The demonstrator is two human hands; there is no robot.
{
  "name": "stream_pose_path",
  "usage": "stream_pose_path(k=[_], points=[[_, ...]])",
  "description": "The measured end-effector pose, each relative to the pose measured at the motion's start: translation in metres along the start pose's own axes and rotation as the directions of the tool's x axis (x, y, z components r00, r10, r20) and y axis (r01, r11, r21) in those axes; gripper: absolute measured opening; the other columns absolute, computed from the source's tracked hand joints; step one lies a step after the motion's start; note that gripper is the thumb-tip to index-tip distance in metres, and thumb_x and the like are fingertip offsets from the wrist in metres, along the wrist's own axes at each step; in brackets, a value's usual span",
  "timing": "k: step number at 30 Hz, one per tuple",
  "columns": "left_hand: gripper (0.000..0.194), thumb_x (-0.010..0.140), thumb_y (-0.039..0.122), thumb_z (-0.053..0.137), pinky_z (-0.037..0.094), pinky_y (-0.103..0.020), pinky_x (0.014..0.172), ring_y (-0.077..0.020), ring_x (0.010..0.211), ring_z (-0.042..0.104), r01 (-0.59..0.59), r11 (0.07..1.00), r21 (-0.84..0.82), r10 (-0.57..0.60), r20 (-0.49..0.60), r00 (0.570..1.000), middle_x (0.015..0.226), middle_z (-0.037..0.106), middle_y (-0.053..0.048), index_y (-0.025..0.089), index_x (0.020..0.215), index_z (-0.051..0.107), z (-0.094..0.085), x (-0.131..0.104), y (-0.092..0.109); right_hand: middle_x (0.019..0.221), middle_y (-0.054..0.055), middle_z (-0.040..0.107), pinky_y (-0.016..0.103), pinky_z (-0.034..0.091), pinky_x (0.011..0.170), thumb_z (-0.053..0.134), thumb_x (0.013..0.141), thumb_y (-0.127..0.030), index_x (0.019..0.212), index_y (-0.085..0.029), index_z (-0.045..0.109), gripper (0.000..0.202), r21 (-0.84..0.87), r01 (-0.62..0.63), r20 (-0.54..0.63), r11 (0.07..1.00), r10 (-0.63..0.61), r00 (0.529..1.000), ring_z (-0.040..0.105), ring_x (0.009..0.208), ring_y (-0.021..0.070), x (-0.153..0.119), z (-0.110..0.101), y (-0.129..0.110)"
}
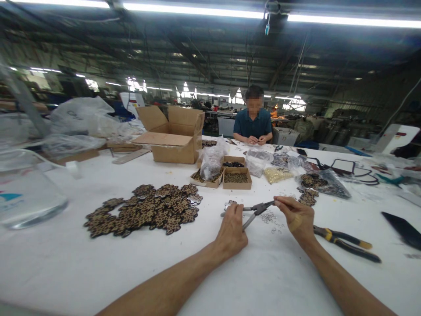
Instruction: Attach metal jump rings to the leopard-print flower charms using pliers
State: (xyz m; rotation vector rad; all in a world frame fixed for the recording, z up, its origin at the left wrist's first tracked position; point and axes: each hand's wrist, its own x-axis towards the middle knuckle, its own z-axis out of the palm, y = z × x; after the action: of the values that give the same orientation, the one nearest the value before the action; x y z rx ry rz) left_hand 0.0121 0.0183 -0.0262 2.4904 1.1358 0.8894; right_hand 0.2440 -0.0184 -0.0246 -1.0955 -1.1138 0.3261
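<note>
My left hand (pixel 232 232) is closed around the grey handles of a pair of pliers (pixel 259 208), whose jaws point right. At the jaw tips, my right hand (pixel 298 219) pinches with thumb and forefinger; whatever is between them is too small to make out. Loose small metal rings (pixel 269 217) lie on the white table under the pliers. Just behind my left hand shows part of a small patterned piece (pixel 230 203), mostly hidden. A spread pile of leopard-print patches (pixel 148 210) lies to the left of my hands.
Pliers with black-and-yellow handles (pixel 345 241) lie beside my right forearm. Farther back are a small box of tiny metal parts (pixel 237 177), plastic bags (pixel 212 160) and an open cardboard box (pixel 174 147). A dark flat object (pixel 401 229) lies right. A person (pixel 252 123) sits across the table.
</note>
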Motion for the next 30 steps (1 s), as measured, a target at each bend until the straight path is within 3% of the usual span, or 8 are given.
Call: stream_pose_path(k=[13,22,30], points=[[0.07,0.056,-0.003,0.055,0.043,-0.043,0.102,-0.0286,0.12,0.045,0.03,0.999,0.013,-0.03,0.004,1.0,0.126,0.045,-0.014,0.016,0.123,0.044,0.002,0.002,0.004,0.098,0.011,0.078,0.049,0.058,0.096,0.085,0.073,-0.036,0.099,-0.017,0.08,0.032,0.125,-0.151,-0.069,0.981,0.16,0.985,0.075,0.093,0.0299,-0.004,0.01,-0.005],[0.069,0.055,-0.003,0.057,0.045,-0.041,0.098,-0.0275,0.114,0.048,0.032,0.998,0.045,-0.032,0.004,0.999,0.122,0.047,-0.013,0.016,0.121,0.046,0.001,0.002,0.008,0.098,0.01,0.078,0.049,0.06,0.094,0.084,0.074,-0.035,0.097,-0.018,0.08,0.029,0.163,-0.149,0.001,0.975,0.151,0.989,0.075,0.092,0.0296,-0.001,0.007,-0.001],[0.073,0.055,-0.004,0.055,0.042,-0.042,0.103,-0.028,0.117,0.046,0.025,0.998,0.061,-0.023,-0.03,0.999,0.124,0.046,-0.014,0.014,0.125,0.044,0.002,0.002,0.006,0.103,0.01,0.078,0.052,0.055,0.101,0.081,0.077,-0.038,0.103,-0.019,0.079,0.032,0.056,-0.115,0.005,0.992,0.115,0.993,0.073,0.099,0.0303,-0.002,0.008,0.004]])
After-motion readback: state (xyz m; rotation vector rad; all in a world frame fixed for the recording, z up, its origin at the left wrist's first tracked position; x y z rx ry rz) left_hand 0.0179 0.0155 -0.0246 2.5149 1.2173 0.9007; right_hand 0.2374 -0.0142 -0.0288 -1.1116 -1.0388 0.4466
